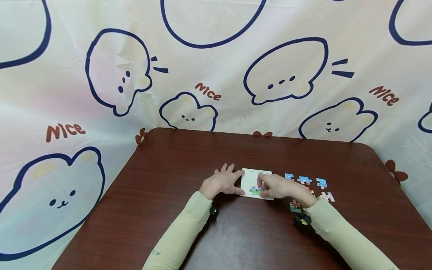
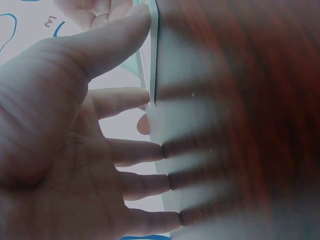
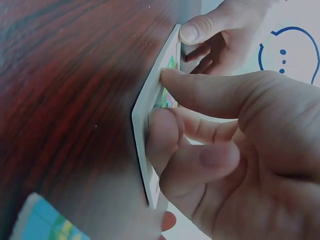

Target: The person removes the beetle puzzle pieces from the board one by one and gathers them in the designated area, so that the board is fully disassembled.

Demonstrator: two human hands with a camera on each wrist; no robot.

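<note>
A white puzzle tray (image 1: 248, 180) with a raised rim lies flat on the table. A few joined jigsaw pieces (image 1: 254, 190), green and colourful, sit in its lower part. My left hand (image 1: 222, 183) is at the tray's left side, fingers spread and straight, thumb and index fingertip at its edge. My right hand (image 1: 275, 186) is over the tray's right part with fingers curled. In the right wrist view, its thumb (image 3: 200, 92) and index finger (image 3: 164, 135) pinch at a puzzle piece (image 3: 160, 97) low in the tray, mostly hidden by the fingers.
Several loose jigsaw pieces (image 1: 305, 180) lie right of the tray, some partly covered by my right forearm. One blue piece (image 3: 42, 220) shows near the right wrist camera. The dark brown table (image 1: 152, 168) meets a printed cloth (image 1: 229, 116) at its back.
</note>
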